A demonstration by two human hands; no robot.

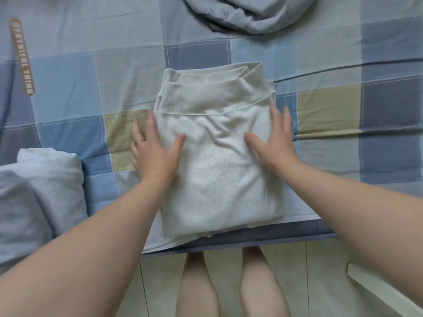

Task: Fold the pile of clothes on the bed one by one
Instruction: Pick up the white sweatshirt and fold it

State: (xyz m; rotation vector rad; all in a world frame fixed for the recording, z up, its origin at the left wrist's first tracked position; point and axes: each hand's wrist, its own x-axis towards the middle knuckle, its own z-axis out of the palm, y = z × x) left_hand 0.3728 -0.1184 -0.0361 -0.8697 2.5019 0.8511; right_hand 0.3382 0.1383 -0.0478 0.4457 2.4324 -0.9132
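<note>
Risk: folded pale-blue stack (50, 179) close at left; sideways shove of cream garment (217, 170) could knock it. Uneven pressing may slide layers, skew ribbed band (212, 94). Garment's near end sits at mattress edge (286, 233); pull toward body could drag it off.

Position: left hand (153, 154) flat, fingers straight along garment's left side, partly on sheet (68, 88), thumb on cloth. Garment between hands. Right hand (274, 143) flat, fingers spread, on right side. Neither grips.

Both forearms were bare, with no sleeves showing. The left hand (153, 149) wore a thin gold-coloured ring (139, 141). The legs were bare too.
</note>
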